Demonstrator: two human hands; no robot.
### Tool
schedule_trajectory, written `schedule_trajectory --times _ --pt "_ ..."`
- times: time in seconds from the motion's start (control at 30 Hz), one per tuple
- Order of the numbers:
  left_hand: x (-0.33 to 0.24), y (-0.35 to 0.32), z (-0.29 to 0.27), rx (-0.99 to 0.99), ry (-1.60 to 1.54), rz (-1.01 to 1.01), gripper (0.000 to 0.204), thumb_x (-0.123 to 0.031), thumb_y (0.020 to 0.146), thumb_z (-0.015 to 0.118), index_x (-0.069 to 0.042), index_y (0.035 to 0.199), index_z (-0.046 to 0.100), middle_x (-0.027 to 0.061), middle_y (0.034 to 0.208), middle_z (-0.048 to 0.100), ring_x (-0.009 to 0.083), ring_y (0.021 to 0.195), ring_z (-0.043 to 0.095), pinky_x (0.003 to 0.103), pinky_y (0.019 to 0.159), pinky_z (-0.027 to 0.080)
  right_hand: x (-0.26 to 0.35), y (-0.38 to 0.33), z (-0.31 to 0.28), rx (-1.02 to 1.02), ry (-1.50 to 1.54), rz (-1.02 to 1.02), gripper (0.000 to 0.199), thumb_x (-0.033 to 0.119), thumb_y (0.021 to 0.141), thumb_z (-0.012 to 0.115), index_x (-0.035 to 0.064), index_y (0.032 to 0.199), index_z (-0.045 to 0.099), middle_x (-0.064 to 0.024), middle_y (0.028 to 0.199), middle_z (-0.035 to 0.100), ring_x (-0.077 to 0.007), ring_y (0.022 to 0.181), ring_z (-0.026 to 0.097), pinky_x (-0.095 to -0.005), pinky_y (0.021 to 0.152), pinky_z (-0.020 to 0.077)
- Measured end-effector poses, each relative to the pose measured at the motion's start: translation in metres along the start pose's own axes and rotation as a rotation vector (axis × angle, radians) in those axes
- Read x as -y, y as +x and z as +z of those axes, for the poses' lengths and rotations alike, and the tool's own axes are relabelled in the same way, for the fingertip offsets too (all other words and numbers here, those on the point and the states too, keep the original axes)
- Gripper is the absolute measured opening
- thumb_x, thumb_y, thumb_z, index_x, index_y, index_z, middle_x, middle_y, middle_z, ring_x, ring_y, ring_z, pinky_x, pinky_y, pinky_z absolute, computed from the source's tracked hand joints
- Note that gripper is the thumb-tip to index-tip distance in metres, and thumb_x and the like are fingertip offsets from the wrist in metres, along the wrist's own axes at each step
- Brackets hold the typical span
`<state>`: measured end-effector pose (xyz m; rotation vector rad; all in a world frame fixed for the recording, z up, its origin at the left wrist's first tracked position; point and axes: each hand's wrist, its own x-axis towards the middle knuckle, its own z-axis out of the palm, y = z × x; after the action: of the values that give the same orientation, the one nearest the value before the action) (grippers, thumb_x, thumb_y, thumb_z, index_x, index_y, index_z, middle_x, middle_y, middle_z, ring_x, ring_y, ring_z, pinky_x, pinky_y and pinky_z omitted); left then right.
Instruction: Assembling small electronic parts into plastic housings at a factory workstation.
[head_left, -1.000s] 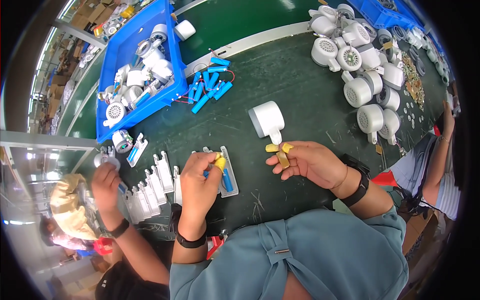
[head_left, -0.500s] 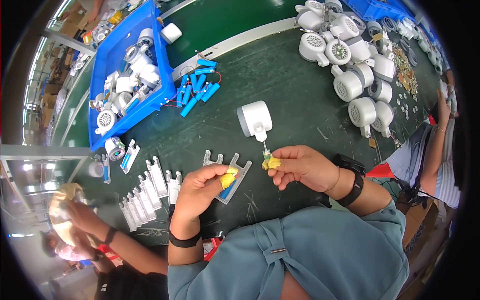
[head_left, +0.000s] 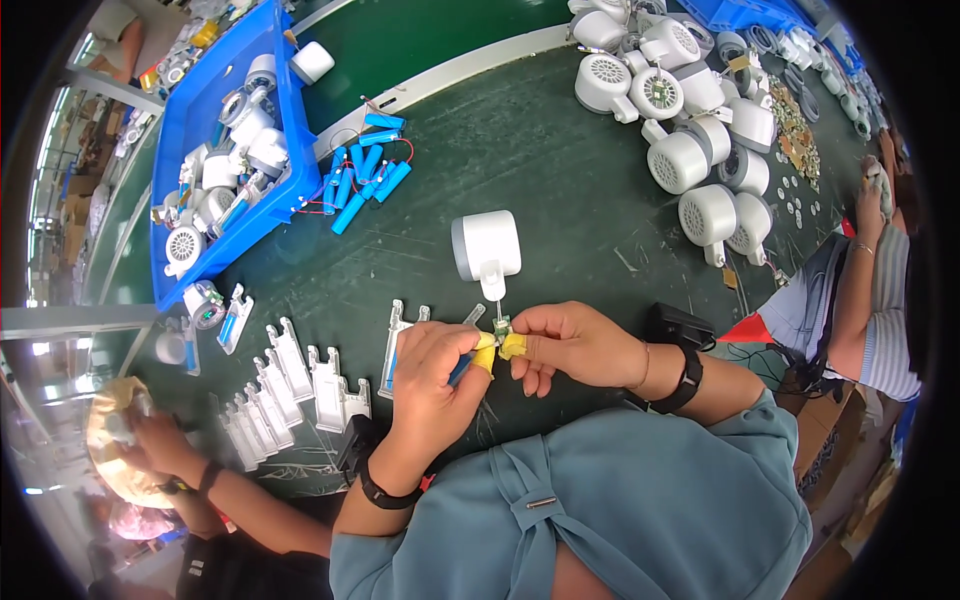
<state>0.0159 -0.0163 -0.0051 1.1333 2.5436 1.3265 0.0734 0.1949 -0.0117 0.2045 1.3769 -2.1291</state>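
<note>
A white round fan head [head_left: 492, 245] with a grey rim lies on the bench in front of me. Thin wires run from its stub to a small green circuit board [head_left: 502, 326]. Yellow finger covers sit on fingertips of both hands. My right hand [head_left: 585, 345] is closed, pinching the board between thumb and finger. Beside it, my left hand [head_left: 432, 375] is pinched shut at the board's left lower edge; what lies between its fingertips is too small to make out. Beneath the left hand lies a white handle shell [head_left: 394, 345], mostly covered, with some blue showing.
More white handle shells [head_left: 288, 360] stand in a row at left. Blue battery cells [head_left: 362, 180] with red wires lie farther off. A blue bin [head_left: 305, 160] holds fan parts. White fan heads [head_left: 675, 160] pile up at right. Co-workers' arms [head_left: 260, 510] show at both sides.
My left hand has moved right from above the handle shell to the circuit board, meeting my right hand. The whole view has shifted slightly.
</note>
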Motion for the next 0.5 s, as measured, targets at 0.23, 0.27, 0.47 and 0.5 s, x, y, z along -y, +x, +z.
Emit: schedule_trajectory --times 0.23,0.27,0.47,0.5 --pt "0.0 0.002 0.002 -0.019 0.042 0.031 0.027 0.0 0.068 0.069 -0.004 0.095 0.064 0.008 0.094 0.069 0.0272 0.085 0.061 0.037 0.08 0.043 -0.004 0.0 0.003 -0.047 -0.111 -0.037 0.017 0.01 0.1 0.05 -0.0022 0.106 0.06 -0.0071 0.087 0.067 -0.0119 0.072 0.067 -0.025 0.064 0.0558" --pt "0.0 0.003 0.002 -0.014 0.064 0.044 0.027 0.0 0.068 0.069 -0.004 0.094 0.064 0.008 0.093 0.069 0.0269 0.085 0.061 0.037 0.08 0.043 -0.003 0.0 0.005 -0.075 -0.21 -0.075 0.015 0.009 0.099 0.05 -0.0023 0.104 0.06 -0.0074 0.087 0.067 -0.012 0.071 0.067 -0.0254 0.064 0.0557" --pt "0.0 0.006 -0.007 0.094 0.058 0.008 0.027 -0.001 0.068 0.069 -0.004 0.095 0.063 0.0093 0.091 0.067 0.0274 0.084 0.061 0.038 0.079 0.043 -0.011 -0.001 0.011 -0.164 -0.609 -0.322 0.011 0.0 0.096 0.05 -0.0019 0.099 0.06 -0.0086 0.085 0.067 -0.0143 0.069 0.069 -0.0268 0.06 0.0559" --pt "0.0 0.006 -0.007 0.14 0.045 -0.022 0.028 -0.001 0.069 0.069 -0.003 0.096 0.063 0.0101 0.09 0.067 0.0282 0.084 0.061 0.038 0.079 0.044 -0.014 -0.001 0.011 -0.188 -0.697 -0.404 0.011 -0.001 0.094 0.05 -0.0018 0.099 0.06 -0.0091 0.084 0.067 -0.0155 0.068 0.069 -0.0274 0.06 0.0556"
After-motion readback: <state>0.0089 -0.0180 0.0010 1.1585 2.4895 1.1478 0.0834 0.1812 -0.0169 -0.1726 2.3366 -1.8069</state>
